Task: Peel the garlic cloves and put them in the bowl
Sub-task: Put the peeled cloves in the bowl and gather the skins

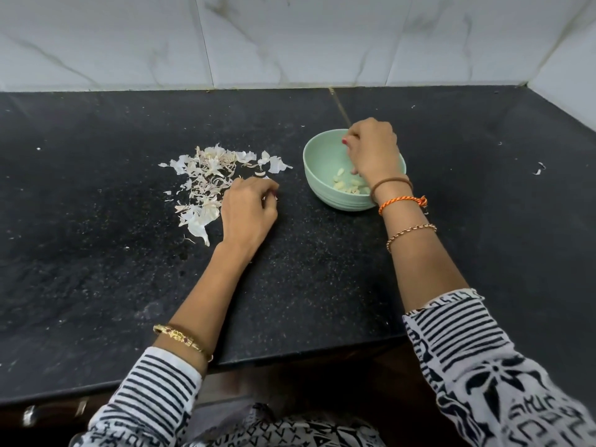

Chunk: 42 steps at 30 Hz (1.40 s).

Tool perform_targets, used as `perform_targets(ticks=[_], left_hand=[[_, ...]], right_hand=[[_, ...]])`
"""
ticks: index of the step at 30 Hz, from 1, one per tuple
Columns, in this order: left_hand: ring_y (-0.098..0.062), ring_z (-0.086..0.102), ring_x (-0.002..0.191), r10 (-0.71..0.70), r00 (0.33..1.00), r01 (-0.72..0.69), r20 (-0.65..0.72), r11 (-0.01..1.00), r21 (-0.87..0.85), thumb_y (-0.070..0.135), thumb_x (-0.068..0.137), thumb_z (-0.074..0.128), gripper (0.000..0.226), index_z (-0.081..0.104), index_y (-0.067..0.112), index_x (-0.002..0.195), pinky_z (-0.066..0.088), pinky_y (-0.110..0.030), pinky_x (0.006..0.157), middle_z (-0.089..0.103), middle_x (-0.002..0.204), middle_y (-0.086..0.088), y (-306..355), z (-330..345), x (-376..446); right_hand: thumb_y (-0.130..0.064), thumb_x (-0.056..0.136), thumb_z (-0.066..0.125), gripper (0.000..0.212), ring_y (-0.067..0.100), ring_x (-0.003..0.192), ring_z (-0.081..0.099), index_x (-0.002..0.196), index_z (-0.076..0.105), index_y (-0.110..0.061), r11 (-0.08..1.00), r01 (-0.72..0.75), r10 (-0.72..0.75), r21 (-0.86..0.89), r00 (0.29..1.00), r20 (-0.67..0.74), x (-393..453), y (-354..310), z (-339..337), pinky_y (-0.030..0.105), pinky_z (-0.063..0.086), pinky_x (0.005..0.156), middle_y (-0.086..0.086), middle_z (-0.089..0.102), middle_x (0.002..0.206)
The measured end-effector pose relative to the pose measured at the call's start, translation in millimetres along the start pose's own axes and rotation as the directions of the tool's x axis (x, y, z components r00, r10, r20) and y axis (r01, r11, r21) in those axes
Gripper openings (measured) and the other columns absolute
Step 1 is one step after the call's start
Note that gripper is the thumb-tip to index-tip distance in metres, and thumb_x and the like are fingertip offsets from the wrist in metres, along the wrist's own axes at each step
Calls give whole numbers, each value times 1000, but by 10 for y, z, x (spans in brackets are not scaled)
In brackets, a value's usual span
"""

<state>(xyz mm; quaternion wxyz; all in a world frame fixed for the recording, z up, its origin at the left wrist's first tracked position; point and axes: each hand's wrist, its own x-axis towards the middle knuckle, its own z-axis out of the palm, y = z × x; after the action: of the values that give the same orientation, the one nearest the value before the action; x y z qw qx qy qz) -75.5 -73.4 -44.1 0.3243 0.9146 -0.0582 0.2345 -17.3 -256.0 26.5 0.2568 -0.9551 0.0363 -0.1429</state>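
Observation:
A pale green bowl (317,162) stands on the black counter and holds several peeled garlic cloves (346,185). My right hand (372,150) hangs over the bowl's right half, its fingers loosely curled and pointing down inside it; I see nothing held in them. My left hand (248,208) rests on the counter to the left of the bowl, at the right edge of a pile of garlic peels (209,182). Its fingers are curled, and a small white scrap of peel (265,198) shows at the fingertips.
The black stone counter (96,221) ends at a white marble-tiled wall (290,40) behind and on the right. A few stray peel flakes (539,168) lie far right. The counter's front edge (306,356) runs under my forearms.

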Motion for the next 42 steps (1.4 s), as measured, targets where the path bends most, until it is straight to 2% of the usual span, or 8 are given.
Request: perform_targets(ticks=[5,11,15,21,24,26,29,42], left_hand=[[-31,57,91,-13,1000,13,0,1000,-5,2,84,56,20,71,7,95,38,-31,80,71,95,-10,-7,-4,-6],[-31,58,87,-2,997,-2,-80,999,-45,4,85,57,17,71,6,94,40,-30,75,71,92,-10,-14,-25,-22],[-29,63,81,53,992,-67,-111,990,-127,-8,79,55,24,71,1,96,48,-30,76,71,88,-13,-62,-75,-27],[-12,59,76,83,983,-113,-162,975,-190,-1,82,57,19,71,1,95,41,-10,72,71,90,-11,-73,-256,-88],[-25,61,89,-23,973,-8,-230,991,-133,6,84,49,28,69,6,104,41,-22,80,70,100,-9,-223,-450,-135],[-29,59,99,-95,964,66,-248,990,-122,12,86,43,35,65,6,112,42,-30,88,67,108,-10,-395,-565,-136],[-27,51,116,-267,936,224,-229,954,-198,16,96,39,36,53,2,125,35,-29,97,58,125,-13,-618,-695,-139],[-24,50,106,-425,905,392,-33,860,-327,22,100,33,35,53,-4,111,33,-26,86,56,115,-15,-940,-652,127]], right_hand=[[-63,90,34,62,27,85,57,75,59,-8,983,-56,49,-173,998,-47,-13,-56,-15,30,32,69,9,60,81],[-8,95,42,28,28,110,55,114,62,-9,999,7,-5,41,999,-47,-54,-28,-28,31,39,92,10,63,115],[-2,92,48,22,23,88,66,106,66,-4,976,122,-72,180,963,-259,-72,-52,-83,33,55,65,12,68,97],[-47,91,49,47,13,48,37,52,40,-23,962,205,-100,182,881,-463,-416,-485,-98,21,23,45,-12,33,45],[-57,83,50,38,12,65,48,63,54,-24,939,271,-202,213,934,-295,-772,-775,176,19,33,56,-11,51,60],[-59,72,64,52,21,104,49,107,62,-21,937,284,-283,202,959,-34,-1029,-873,421,31,40,89,2,59,108],[-68,59,71,112,33,139,8,145,19,-19,976,206,-216,67,933,288,-1400,-901,695,44,12,114,13,9,151],[-78,67,52,118,44,140,-7,148,-4,-12,995,2,26,-103,963,268,-987,-1016,1224,50,-1,114,21,-13,153]])
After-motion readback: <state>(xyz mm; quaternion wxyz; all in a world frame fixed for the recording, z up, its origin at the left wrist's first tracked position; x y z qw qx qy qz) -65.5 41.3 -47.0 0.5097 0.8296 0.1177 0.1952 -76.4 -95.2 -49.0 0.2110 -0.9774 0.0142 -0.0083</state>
